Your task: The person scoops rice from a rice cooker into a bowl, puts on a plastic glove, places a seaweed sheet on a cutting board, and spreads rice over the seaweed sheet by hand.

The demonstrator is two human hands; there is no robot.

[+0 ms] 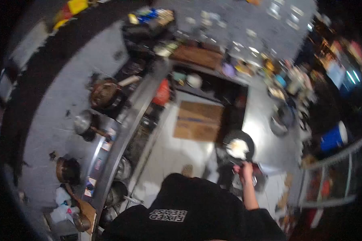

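My right hand (246,168) is closed at the near end of a black frying pan (251,145), apparently round its handle, though blur hides the exact grip. In the pan lies a white food with a yellowish patch (237,149), looking like a fried egg. Close under the hand sits a reddish and silver object (259,178), too blurred to name. A black shirt with upside-down lettering (167,215) covers my body at the bottom. My left hand does not show.
A steel counter (269,144) stands to the right, with a dark pan (282,119) on it. At the left are a wok (104,94), a saucepan (83,122) and a dark pot (67,170). Cardboard (199,120) lies on the floor ahead.
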